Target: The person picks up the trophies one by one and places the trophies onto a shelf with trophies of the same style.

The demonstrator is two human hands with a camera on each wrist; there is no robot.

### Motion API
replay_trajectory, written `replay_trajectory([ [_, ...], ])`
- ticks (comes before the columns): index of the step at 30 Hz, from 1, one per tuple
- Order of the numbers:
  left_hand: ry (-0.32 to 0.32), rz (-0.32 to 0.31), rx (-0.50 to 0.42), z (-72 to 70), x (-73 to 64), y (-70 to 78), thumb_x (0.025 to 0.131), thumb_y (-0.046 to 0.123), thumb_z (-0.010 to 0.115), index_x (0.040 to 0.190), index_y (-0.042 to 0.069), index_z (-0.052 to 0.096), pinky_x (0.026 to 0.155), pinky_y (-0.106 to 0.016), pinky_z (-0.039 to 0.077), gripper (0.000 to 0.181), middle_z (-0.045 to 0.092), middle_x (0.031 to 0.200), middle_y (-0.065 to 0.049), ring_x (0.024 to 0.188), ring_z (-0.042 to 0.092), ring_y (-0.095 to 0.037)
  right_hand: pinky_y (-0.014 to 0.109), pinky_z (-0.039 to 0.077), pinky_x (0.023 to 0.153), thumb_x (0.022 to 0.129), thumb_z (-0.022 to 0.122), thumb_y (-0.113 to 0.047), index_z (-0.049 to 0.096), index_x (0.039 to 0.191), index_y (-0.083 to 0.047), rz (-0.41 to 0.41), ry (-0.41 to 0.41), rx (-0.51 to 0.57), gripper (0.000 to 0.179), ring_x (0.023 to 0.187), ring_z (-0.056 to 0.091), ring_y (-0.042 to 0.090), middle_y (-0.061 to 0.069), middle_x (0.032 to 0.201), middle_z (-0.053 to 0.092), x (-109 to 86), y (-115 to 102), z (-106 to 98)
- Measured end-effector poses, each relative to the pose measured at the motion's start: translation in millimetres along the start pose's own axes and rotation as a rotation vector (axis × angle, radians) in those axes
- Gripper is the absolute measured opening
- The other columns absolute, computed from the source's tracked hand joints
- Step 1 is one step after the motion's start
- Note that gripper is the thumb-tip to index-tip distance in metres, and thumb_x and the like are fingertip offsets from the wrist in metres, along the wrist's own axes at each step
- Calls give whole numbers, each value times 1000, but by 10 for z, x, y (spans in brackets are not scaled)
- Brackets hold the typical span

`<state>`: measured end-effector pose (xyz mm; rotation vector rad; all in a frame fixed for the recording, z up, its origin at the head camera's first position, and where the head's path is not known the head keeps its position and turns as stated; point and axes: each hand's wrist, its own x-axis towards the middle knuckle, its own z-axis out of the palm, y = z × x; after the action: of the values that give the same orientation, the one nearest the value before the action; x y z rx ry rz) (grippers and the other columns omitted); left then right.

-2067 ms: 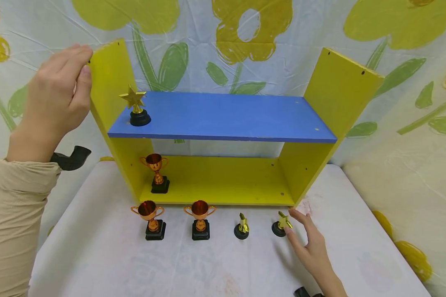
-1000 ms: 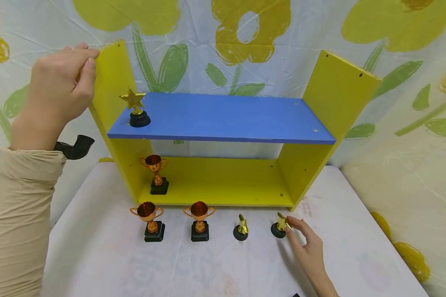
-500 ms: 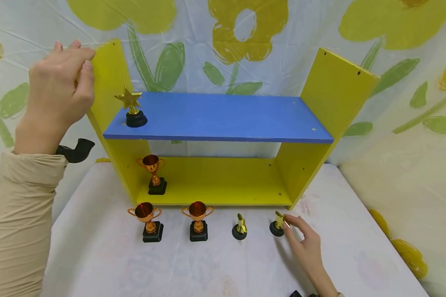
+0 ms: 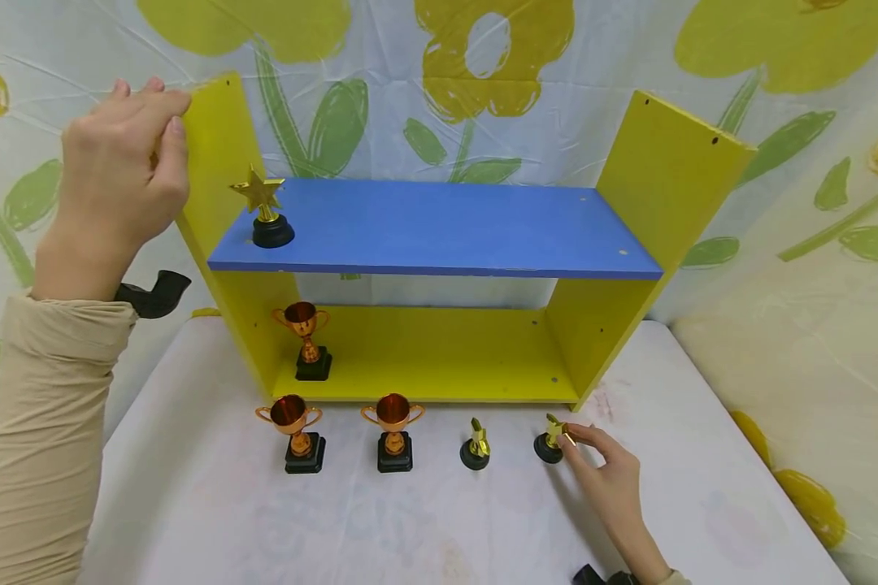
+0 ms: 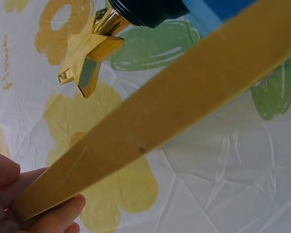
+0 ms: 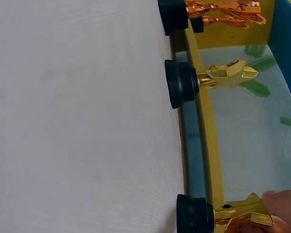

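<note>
My left hand [image 4: 120,166] grips the top corner of the shelf's yellow left side panel [image 4: 227,138]; in the left wrist view the thumb and fingers lie on both sides of the panel end [image 5: 136,131]. At the right, my right hand [image 4: 610,479] pinches the gold star of a small star trophy [image 4: 551,441]. Its black base [image 6: 195,216] stands on the table. Left of it stands a second star trophy [image 4: 475,447]. Two copper-coloured cup trophies [image 4: 393,435] [image 4: 300,435] complete that row before the shelf.
On the blue board [image 4: 446,231] a gold star trophy [image 4: 268,211] stands at the left end. Another copper cup trophy [image 4: 309,345] is on the yellow lower board [image 4: 439,357], near the left panel. The white-covered table [image 4: 380,528] extends in front; a flowered cloth [image 4: 380,130] hangs behind.
My right thumb and fingertips have closed on the right-hand star trophy, which has turned slightly. My left hand has shifted a little at the panel's top. The other trophies have stayed in place.
</note>
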<state>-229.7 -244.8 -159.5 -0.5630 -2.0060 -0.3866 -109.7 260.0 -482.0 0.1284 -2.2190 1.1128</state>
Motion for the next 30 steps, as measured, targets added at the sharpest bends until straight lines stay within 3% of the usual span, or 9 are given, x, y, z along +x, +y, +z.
replay_trajectory([
  [5, -2, 9, -1, -3, 7, 6, 97, 14, 41, 110, -8, 67, 114, -44, 34, 37, 69, 112, -25, 118, 61, -41, 7, 40, 92, 74, 83, 2, 78, 94, -7, 33, -1, -50, 22, 83, 61, -13, 5, 83, 75, 2, -18, -17],
  [13, -4, 8, -1, -2, -3, -6, 98, 15, 41, 112, -8, 68, 113, -44, 35, 38, 69, 114, -25, 117, 61, -42, 6, 41, 82, 75, 83, -1, 79, 93, -8, 37, -2, -120, 20, 80, 65, -4, 2, 82, 75, -2, -33, -30],
  [22, -10, 23, -5, 6, 4, 4, 98, 13, 41, 110, -8, 67, 113, -46, 35, 36, 68, 113, -25, 115, 61, -44, 5, 41, 81, 74, 82, 5, 79, 92, -6, -49, 24, -113, 21, 85, 58, -16, 2, 84, 76, 11, -17, -48],
  [30, -20, 30, -8, -1, -11, 0, 97, 13, 41, 111, -9, 66, 113, -45, 35, 36, 68, 115, -26, 117, 60, -44, 5, 43, 78, 74, 82, 4, 79, 92, -6, -69, 22, -128, 21, 79, 65, -4, 3, 85, 76, 11, -18, -76],
])
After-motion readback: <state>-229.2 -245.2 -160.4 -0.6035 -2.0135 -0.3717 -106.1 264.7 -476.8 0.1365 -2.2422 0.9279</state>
